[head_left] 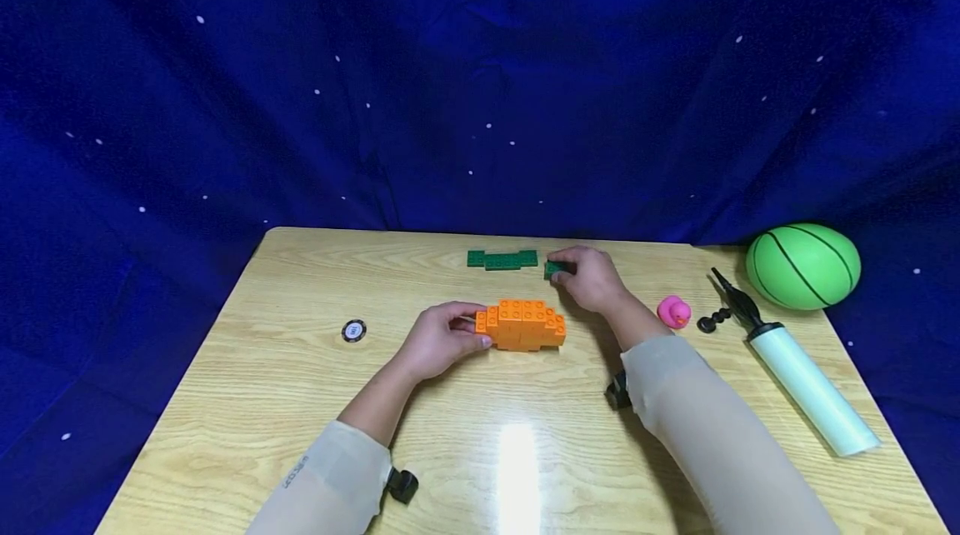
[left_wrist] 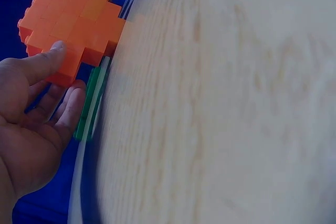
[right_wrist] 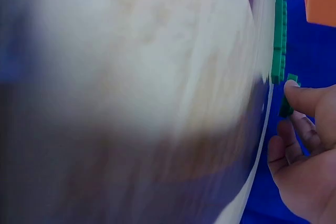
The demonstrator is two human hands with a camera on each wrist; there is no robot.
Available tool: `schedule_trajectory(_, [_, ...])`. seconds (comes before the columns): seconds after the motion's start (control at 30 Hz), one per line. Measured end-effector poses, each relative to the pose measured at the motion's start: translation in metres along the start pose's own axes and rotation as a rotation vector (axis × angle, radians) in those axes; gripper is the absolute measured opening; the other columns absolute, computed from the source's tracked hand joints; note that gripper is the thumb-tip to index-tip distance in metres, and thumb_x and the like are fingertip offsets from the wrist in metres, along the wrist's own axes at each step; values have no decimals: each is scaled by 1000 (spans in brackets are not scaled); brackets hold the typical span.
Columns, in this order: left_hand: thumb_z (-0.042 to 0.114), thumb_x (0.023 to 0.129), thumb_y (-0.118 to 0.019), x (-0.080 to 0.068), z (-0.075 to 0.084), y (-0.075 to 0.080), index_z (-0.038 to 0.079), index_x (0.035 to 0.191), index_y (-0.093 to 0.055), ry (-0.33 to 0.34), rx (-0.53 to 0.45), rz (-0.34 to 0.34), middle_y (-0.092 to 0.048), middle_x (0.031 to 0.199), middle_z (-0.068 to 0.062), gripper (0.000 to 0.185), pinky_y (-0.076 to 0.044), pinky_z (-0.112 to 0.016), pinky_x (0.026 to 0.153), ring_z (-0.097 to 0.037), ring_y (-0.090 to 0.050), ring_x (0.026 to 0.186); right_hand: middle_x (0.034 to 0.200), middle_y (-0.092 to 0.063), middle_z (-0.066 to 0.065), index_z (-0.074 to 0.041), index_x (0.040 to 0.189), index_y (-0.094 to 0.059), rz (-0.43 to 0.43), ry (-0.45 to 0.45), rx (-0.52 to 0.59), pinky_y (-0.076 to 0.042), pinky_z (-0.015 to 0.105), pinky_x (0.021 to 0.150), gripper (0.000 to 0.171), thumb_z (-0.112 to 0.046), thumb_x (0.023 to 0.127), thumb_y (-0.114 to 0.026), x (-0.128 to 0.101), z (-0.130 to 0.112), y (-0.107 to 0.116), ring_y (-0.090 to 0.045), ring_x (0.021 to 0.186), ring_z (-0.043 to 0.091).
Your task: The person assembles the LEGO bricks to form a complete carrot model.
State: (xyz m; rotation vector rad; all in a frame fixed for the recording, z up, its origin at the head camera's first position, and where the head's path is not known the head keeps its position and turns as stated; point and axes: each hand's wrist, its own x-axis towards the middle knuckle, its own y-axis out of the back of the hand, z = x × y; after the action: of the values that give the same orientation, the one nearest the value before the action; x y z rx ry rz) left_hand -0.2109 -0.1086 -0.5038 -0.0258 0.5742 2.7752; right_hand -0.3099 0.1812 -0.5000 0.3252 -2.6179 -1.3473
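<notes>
My left hand (head_left: 437,342) pinches the left end of an orange block build (head_left: 521,325), stepped at its sides and made of several toy building bricks. In the left wrist view the thumb lies on the face of the orange build (left_wrist: 73,27), with fingers behind and under it. Farther back, my right hand (head_left: 591,278) pinches a small green brick (head_left: 553,269) between thumb and fingers. The same green brick (right_wrist: 289,95) shows at the fingertips in the right wrist view. Just left of it lies a joined row of green bricks (head_left: 502,260) on the table.
A poker chip (head_left: 354,331) lies at the left of the wooden table (head_left: 285,402). Along the right are a pink rubber duck (head_left: 674,312), a small black knobbed piece (head_left: 713,320), a hand pump (head_left: 810,385) and a green ball (head_left: 803,267). A blue curtain hangs behind.
</notes>
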Motion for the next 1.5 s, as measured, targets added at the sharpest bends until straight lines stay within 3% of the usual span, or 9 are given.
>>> schedule_trajectory(0.37, [17,86,-87,-1,0,0,16,130,-72,4,-4,0,-72,112,-3,46,-60,-32,81,-16,-70,97,134,-67,14,-9,128,-73,20,26,46,-48,53,105,31,-15,98,-74,-23,-11,6,-61,123,36])
schedule_trajectory(0.6, [16,87,-86,-1,1,0,15,130,-72,9,-5,2,-71,112,-3,46,-60,-32,81,-16,-70,97,131,-67,13,-11,126,-74,30,14,134,-56,46,84,29,-16,97,-75,-37,-18,12,-67,107,32])
schedule_trajectory(0.8, [14,87,-86,-2,0,-1,14,131,-71,5,-10,0,-73,112,-4,46,-60,-32,82,-17,-71,98,127,-68,13,-11,124,-74,41,46,157,-57,41,75,28,-16,97,-75,-46,-25,19,-68,94,28])
schedule_trajectory(0.93, [14,87,-86,-1,0,-2,13,131,-71,-1,-3,4,-72,113,-4,46,-60,-32,82,-17,-71,98,128,-69,11,-10,123,-75,47,68,160,-56,40,76,28,-15,96,-76,-50,-28,23,-67,92,27])
schedule_trajectory(1.1, [14,87,-86,0,0,-2,13,130,-72,-13,16,7,-71,115,-4,46,-60,-31,83,-17,-70,99,132,-68,10,-10,124,-74,45,80,159,-56,48,91,28,-16,97,-76,-57,-31,28,-66,113,35])
schedule_trajectory(1.5, [14,87,-86,-1,1,-2,14,130,-72,-7,4,7,-71,116,-4,45,-60,-32,83,-17,-70,99,128,-70,5,-11,123,-75,56,171,181,-57,48,91,27,-15,96,-77,-73,-47,39,-69,106,28])
